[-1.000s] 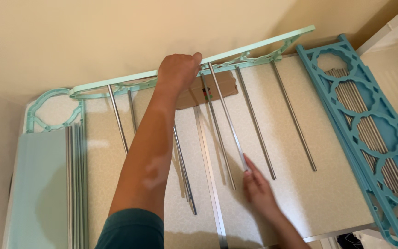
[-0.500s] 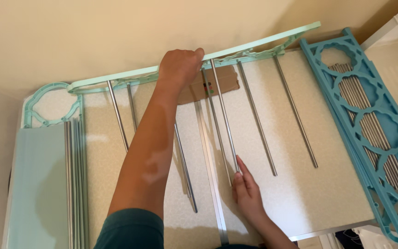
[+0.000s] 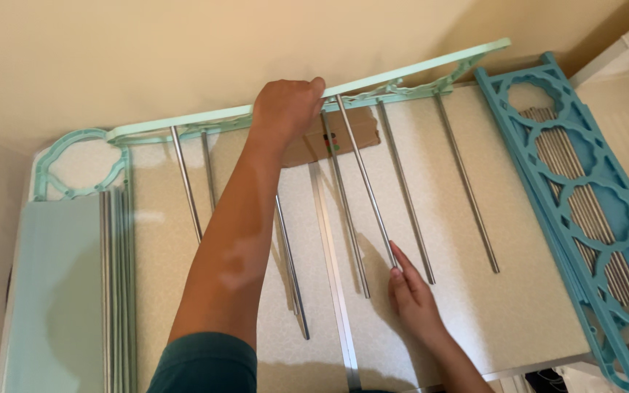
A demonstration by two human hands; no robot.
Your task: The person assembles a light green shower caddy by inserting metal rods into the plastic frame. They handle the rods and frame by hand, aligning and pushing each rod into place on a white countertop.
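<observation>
My left hand [image 3: 285,109] grips the top rail of a mint-green plastic frame [image 3: 183,125] that stands on edge along the far side of the table. Several thin metal rods stick out from this rail towards me. My right hand [image 3: 410,291] holds the near end of one slanted metal rod [image 3: 365,178] with its fingertips. That rod's far end meets the rail just right of my left hand. Two more rods [image 3: 405,189] [image 3: 467,189] lie to the right of it, others to the left [image 3: 187,185].
A blue patterned frame [image 3: 584,196] lies at the right over a bundle of rods [image 3: 558,156]. A mint panel [image 3: 52,291] and more rods [image 3: 114,291] lie at the left. A cardboard piece [image 3: 343,138] and an aluminium strip [image 3: 329,262] rest on the speckled table [image 3: 518,313].
My right hand has shifted slightly at the rod's near end. My left hand stays on the mint rail.
</observation>
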